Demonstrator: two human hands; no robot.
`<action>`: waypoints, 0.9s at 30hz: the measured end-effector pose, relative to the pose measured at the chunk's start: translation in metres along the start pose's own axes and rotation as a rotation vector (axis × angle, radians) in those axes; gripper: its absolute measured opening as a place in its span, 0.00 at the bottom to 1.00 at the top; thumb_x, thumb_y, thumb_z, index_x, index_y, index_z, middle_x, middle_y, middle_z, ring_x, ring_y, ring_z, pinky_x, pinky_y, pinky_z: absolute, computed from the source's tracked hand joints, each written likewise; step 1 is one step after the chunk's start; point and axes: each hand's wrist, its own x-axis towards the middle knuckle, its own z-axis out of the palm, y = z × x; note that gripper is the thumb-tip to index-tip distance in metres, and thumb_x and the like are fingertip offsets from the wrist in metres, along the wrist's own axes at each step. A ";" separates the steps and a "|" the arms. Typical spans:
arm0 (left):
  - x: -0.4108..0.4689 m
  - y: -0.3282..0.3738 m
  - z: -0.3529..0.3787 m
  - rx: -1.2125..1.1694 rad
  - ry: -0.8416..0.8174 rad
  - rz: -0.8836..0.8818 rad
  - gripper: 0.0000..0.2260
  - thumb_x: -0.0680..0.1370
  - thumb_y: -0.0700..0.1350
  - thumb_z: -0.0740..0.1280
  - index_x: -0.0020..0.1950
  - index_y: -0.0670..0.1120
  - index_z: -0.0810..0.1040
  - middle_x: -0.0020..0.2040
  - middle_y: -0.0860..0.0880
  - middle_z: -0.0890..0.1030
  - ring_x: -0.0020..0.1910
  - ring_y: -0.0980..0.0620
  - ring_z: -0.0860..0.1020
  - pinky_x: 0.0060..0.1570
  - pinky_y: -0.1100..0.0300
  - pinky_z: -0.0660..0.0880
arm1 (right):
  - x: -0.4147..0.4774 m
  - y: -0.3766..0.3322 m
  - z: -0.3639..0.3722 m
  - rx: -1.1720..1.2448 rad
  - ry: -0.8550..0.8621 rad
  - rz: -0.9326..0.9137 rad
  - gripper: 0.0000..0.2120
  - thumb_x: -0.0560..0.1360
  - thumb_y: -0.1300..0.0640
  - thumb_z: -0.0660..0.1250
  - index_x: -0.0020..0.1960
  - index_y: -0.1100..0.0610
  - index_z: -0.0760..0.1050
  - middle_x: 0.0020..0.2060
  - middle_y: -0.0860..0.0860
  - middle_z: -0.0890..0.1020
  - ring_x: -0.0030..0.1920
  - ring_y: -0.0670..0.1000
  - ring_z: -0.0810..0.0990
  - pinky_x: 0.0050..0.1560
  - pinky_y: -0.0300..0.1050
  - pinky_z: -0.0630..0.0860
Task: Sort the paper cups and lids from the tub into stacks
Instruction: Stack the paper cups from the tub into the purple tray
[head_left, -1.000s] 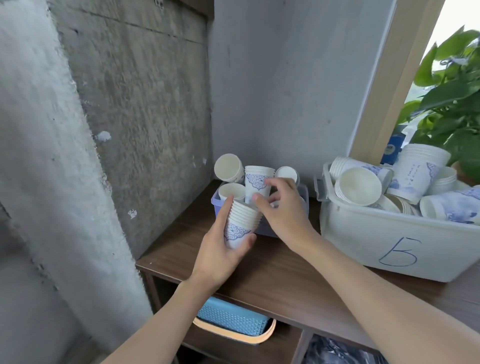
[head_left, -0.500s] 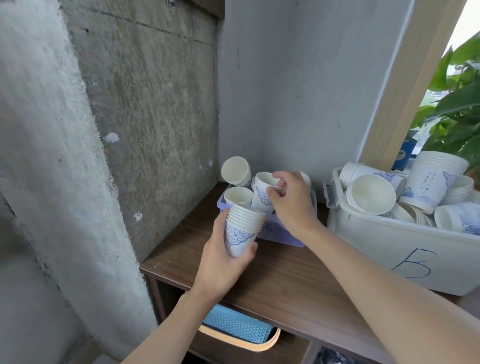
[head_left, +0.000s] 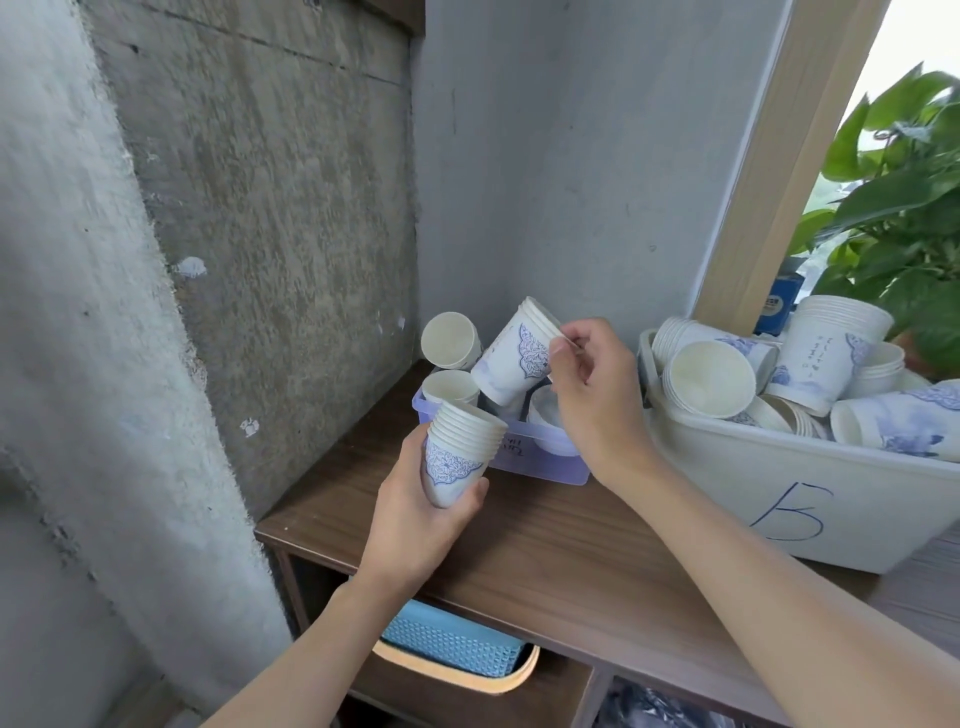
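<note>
Now the right hand (head_left: 592, 395) pinches a tilted paper cup (head_left: 514, 358) by its rim; the left hand (head_left: 421, 514) grips the nested cup stack (head_left: 460, 452).

A dark brown wooden tabletop (head_left: 545, 551) stands in a corner, with a rough concrete wall (head_left: 270, 208) at its left and a smooth grey wall (head_left: 561, 156) behind it. In the open shelf under it lies a blue woven basket (head_left: 447, 642) with a tan rim. At the right, a pale wooden post (head_left: 779, 171) rises beside a green leafy plant (head_left: 904, 208), and a small blue box (head_left: 777, 306) stands near its foot.
</note>
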 end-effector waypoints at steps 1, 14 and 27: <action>0.000 0.000 0.000 -0.001 -0.003 0.003 0.28 0.71 0.47 0.76 0.67 0.61 0.67 0.56 0.64 0.79 0.55 0.66 0.77 0.49 0.76 0.71 | -0.002 -0.003 -0.001 0.024 -0.015 0.000 0.06 0.79 0.61 0.62 0.46 0.52 0.72 0.35 0.45 0.77 0.36 0.45 0.74 0.41 0.43 0.72; -0.002 0.003 -0.002 -0.018 0.014 0.076 0.30 0.72 0.49 0.76 0.69 0.60 0.65 0.58 0.66 0.76 0.58 0.63 0.77 0.52 0.72 0.73 | -0.020 0.000 0.006 -0.090 -0.327 0.142 0.15 0.75 0.46 0.68 0.60 0.48 0.75 0.47 0.41 0.78 0.38 0.41 0.72 0.41 0.30 0.69; -0.006 0.007 -0.005 -0.047 0.005 0.132 0.37 0.73 0.47 0.76 0.75 0.62 0.59 0.65 0.69 0.72 0.65 0.61 0.75 0.59 0.70 0.71 | -0.030 0.003 0.026 0.017 -0.409 0.233 0.19 0.77 0.50 0.67 0.66 0.51 0.72 0.59 0.45 0.78 0.57 0.42 0.76 0.39 0.22 0.70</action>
